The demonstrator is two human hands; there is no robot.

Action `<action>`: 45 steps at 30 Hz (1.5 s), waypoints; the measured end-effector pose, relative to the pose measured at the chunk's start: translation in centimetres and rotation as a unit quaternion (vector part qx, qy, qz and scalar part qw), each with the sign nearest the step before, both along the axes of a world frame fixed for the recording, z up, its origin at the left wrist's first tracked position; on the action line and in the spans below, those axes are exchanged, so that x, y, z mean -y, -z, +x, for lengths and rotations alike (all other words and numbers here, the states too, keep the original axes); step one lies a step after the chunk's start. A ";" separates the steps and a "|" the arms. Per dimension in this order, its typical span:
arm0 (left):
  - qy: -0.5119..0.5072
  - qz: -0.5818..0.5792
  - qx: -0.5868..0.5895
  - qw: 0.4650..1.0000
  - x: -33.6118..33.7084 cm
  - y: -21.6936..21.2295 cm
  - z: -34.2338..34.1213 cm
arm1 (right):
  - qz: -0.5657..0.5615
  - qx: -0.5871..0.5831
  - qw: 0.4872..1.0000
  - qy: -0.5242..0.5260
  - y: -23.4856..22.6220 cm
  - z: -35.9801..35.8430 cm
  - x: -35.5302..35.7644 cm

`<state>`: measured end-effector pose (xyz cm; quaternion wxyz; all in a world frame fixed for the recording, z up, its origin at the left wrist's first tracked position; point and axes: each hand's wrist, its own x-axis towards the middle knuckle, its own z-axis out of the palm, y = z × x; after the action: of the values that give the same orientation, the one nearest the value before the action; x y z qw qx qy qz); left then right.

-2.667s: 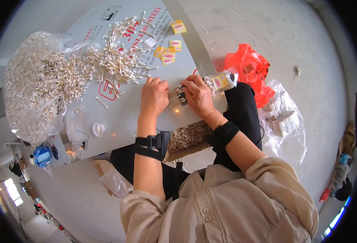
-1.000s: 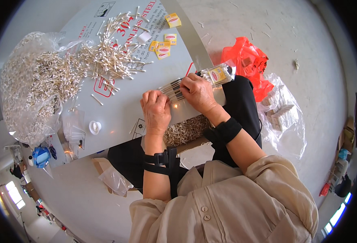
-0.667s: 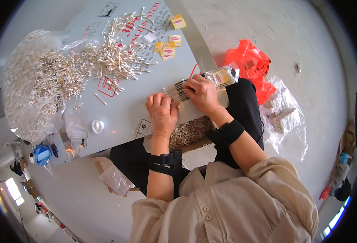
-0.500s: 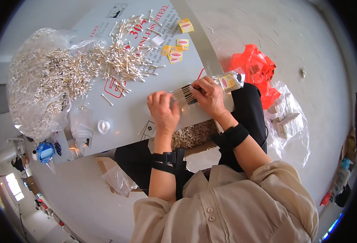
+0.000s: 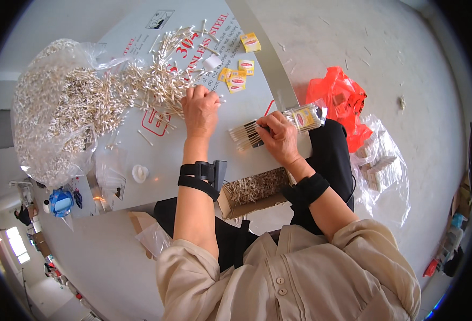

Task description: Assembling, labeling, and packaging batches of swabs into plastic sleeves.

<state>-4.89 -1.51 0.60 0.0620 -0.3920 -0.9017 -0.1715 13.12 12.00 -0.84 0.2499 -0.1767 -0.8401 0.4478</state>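
My right hand (image 5: 280,138) grips a clear plastic pack of cotton swabs (image 5: 241,136) at the table's right edge. Rows of swabs fan out from its left end, and a yellow label (image 5: 304,117) shows through the film at the other end. My left hand (image 5: 200,112) is at the near right edge of a loose heap of cotton swabs (image 5: 158,85). Its fingers are bunched and bent down, with the tips hidden, so I cannot make out what they hold. A few swab tips show just right of its knuckles.
A big clear bag of swabs (image 5: 48,123) lies open at left. Yellow cards (image 5: 236,82) and a small round white container (image 5: 139,173) sit on the table. Below its edge is a cardboard box of swabs (image 5: 254,187). Red (image 5: 335,101) and clear plastic bags (image 5: 380,166) lie at right.
My left hand has left the pack and moved up and left to the swab heap. My right hand still holds the pack, nearly in place. The view has shifted slightly.
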 end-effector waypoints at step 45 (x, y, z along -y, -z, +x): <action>-0.002 0.144 0.035 0.989 -0.2 0.6 1.5 | -0.019 -0.013 1.000 0.021 0.1 -0.3 0.2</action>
<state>-3.43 -1.32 -0.04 0.0866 -0.3712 -0.8700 -0.3128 12.82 11.76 -0.90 0.2670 -0.1927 -0.8242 0.4607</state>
